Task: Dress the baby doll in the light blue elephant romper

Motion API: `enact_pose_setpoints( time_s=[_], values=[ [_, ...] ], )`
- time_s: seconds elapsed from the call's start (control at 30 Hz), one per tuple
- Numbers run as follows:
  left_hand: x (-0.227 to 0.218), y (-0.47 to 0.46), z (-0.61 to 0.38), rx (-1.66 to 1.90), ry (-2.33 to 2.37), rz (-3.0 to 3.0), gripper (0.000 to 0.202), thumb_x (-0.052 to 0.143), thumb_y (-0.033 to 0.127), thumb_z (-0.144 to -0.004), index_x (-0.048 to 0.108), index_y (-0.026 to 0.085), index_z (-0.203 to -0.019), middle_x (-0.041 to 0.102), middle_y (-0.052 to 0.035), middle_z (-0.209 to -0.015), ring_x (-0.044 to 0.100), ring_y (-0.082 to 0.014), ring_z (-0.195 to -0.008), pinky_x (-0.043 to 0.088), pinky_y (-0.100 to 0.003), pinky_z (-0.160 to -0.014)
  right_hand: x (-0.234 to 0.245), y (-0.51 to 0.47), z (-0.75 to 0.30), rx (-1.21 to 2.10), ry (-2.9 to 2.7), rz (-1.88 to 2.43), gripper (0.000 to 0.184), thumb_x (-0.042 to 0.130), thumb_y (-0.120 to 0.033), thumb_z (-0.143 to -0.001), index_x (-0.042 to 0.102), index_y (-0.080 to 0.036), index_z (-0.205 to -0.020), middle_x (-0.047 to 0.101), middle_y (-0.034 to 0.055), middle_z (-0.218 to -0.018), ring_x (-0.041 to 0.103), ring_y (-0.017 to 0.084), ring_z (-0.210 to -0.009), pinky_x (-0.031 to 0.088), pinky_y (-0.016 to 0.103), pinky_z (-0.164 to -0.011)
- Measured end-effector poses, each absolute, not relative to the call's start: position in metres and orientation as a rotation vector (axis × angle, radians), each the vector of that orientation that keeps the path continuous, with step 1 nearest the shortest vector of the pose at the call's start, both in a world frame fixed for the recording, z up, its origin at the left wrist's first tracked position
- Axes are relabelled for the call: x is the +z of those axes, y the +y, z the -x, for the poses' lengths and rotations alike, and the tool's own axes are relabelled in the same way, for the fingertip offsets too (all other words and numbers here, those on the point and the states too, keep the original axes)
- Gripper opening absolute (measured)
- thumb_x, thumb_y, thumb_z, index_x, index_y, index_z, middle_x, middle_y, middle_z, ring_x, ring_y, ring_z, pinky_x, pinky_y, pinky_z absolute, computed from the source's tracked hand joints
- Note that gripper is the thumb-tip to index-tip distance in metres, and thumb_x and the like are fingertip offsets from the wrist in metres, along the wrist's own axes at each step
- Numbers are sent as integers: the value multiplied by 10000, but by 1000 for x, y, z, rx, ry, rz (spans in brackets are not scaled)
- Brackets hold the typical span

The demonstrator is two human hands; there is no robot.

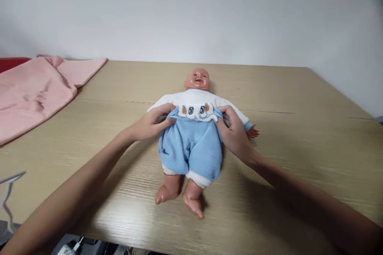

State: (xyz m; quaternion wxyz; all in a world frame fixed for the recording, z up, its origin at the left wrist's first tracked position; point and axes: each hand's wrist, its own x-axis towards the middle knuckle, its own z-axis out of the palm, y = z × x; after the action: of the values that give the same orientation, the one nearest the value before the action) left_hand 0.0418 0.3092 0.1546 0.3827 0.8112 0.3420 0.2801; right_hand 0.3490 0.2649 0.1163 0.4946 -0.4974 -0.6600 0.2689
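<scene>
A baby doll [199,78] lies on its back in the middle of the table, its head toward the wall and its bare feet toward me. It wears a white top [194,97] and light blue fleece shorts [191,139] with white cuffs. Two embroidered eyes show on the cloth at its belly. My left hand [154,121] pinches the blue waistband at one side. At the opposite side, my right hand [231,127] grips the waistband between thumb and fingers. One doll hand sticks out beyond my right hand; the other is hidden.
A pink cloth [38,91] is spread at the left of the wooden table [269,87], with something red behind it. A white wire-like object [10,191] stands at the lower left. Cables and a white plug [66,250] lie below the front edge. A wall rises behind.
</scene>
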Motion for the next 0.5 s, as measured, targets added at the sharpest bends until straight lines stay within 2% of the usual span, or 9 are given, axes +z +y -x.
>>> enact_pose_setpoints(
  time_s=[0.07,0.13,0.2,0.27,0.4,0.47,0.5],
  values=[
    [141,319,-52,765,969,-1991,402,534,567,-1137,684,197,-1188,695,-65,-1163,631,-270,-1116,513,-389,-1058,110,275,-351,723,-1514,1284,154,603,-413,-1046,573,-266,-1015,574,7,-944,546,231,-908,437,372,-846],
    [129,331,-63,806,996,-1895,443,534,602,-1131,677,194,-1228,713,-69,-1219,629,-285,-1186,494,-396,-1117,105,286,-354,813,-1456,1336,214,613,-473,-1025,554,-268,-1011,535,-8,-906,519,222,-873,428,352,-805],
    [121,341,-70,786,956,-1820,469,570,627,-1117,684,193,-1254,725,-75,-1278,626,-298,-1269,464,-398,-1184,103,296,-357,925,-1419,1366,290,645,-537,-978,561,-262,-1016,558,-3,-916,528,223,-878,441,345,-803],
    [114,347,-73,752,916,-1771,487,601,649,-1103,701,190,-1230,733,-82,-1284,640,-304,-1272,463,-404,-1189,104,303,-362,1034,-1421,1386,362,685,-590,-933,605,-248,-1021,621,15,-944,562,231,-890,466,350,-812],
    [107,350,-59,683,817,-1689,445,700,629,-1057,715,202,-1183,738,-71,-1202,681,-280,-1138,524,-385,-1053,110,301,-381,1153,-1554,1312,380,761,-605,-918,714,-245,-1028,728,53,-1061,652,286,-1063,530,388,-952],
    [106,350,-44,631,749,-1691,408,813,579,-981,707,203,-1100,717,-55,-1084,684,-256,-1023,554,-362,-949,109,292,-399,1197,-1651,1244,331,761,-568,-945,740,-254,-1047,742,63,-1121,662,308,-1130,537,416,-1021],
    [106,349,-37,599,717,-1709,400,867,539,-934,701,203,-1073,707,-51,-1050,685,-250,-993,567,-360,-926,107,287,-409,1202,-1692,1223,307,762,-549,-950,746,-257,-1044,734,65,-1103,661,308,-1094,548,423,-999]
  ],
)
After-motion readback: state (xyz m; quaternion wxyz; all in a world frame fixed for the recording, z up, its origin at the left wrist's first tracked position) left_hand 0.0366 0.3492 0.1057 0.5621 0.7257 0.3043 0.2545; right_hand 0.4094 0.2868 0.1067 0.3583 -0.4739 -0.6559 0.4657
